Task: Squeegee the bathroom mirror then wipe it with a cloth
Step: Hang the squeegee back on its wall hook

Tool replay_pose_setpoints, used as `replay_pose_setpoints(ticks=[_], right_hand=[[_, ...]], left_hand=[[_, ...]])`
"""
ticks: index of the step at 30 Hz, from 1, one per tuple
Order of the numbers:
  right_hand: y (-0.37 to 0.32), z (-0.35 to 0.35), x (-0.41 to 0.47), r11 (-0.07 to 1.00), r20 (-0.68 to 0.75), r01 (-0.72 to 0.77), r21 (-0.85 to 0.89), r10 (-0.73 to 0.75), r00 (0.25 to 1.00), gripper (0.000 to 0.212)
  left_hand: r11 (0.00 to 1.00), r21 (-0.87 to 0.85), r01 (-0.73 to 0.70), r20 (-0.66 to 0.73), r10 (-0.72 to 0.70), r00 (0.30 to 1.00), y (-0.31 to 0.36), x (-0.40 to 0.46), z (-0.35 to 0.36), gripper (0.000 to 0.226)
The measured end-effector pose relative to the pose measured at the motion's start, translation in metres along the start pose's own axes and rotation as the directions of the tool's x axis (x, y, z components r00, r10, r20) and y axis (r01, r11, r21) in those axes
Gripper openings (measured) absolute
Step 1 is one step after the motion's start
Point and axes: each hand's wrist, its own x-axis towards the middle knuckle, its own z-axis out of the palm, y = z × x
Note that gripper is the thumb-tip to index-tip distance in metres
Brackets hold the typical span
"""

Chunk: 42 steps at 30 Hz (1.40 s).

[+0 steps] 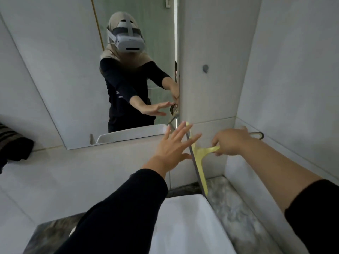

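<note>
Nearest, the white basin [183, 222] sits on the marbled counter [238, 208], its right rim just beside the lower tip of the yellow squeegee [199, 158]. The squeegee stands nearly upright off the counter's back right corner, blade edge facing left toward the wall, likely being lifted or turned for a first pass. The right hand [231, 142] pinches its handle with curled fingers. The left hand [174, 145], fingers spread and straight, reaches toward the blade, perhaps to steady it; whether it touches, I cannot tell. Beyond, the mirror [64, 79] hangs on the wall. No cloth is identifiable, only a dark bundle [14, 143] at the left edge.
</note>
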Motion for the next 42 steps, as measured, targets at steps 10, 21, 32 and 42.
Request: replay_pose_setpoints(ticks=[10, 21, 32, 42], right_hand=[[0.032, -0.059, -0.008, 0.994, -0.271, 0.108, -0.019, -0.109, 0.956, 0.016], [0.034, -0.088, 0.012, 0.723, -0.384, -0.015, 0.691, 0.385, 0.839, 0.104], [0.005, -0.09, 0.063, 0.188, -0.331, 0.277, 0.942, 0.651, 0.684, 0.051], [-0.003, -0.086, 0.112, 0.549, -0.622, 0.314, 0.775, 0.572, 0.534, 0.044]], left_hand=[[0.933, 0.303, -0.194, -0.264, 0.278, 0.924, -0.006, 0.028, -0.034, 0.075], [0.965, 0.26, -0.016, -0.368, 0.114, 0.923, 0.003, 0.037, -0.043, 0.07], [0.98, 0.082, 0.18, -0.341, -0.143, 0.929, 0.006, 0.053, -0.002, 0.087], [0.953, -0.072, 0.296, -0.269, -0.304, 0.914, 0.008, 0.077, 0.013, 0.106]])
